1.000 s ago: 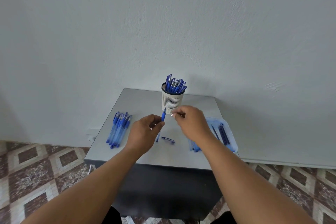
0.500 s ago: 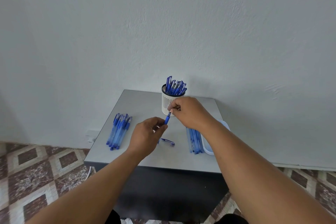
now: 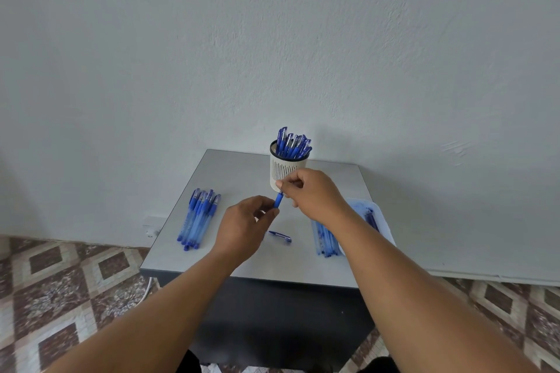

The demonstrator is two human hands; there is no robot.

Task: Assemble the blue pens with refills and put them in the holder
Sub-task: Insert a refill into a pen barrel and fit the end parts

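Both hands hold one blue pen (image 3: 278,200) upright above the small grey table (image 3: 230,172). My left hand (image 3: 245,225) grips its lower part, which the fingers hide. My right hand (image 3: 312,194) pinches its top end, just in front of the white slotted holder (image 3: 285,169). The holder stands at the back of the table with several capped blue pens (image 3: 293,144) in it. A loose blue cap (image 3: 280,235) lies on the table under my hands.
A row of several blue pens (image 3: 198,218) lies on the left of the table. More pen parts (image 3: 325,239) lie to the right beside a pale blue tray (image 3: 380,221), partly behind my right forearm. A wall stands close behind; patterned floor tiles surround the table.
My right hand moved left from the tray side up to the top of the pen by the holder. My left hand stayed nearly still, holding the pen.
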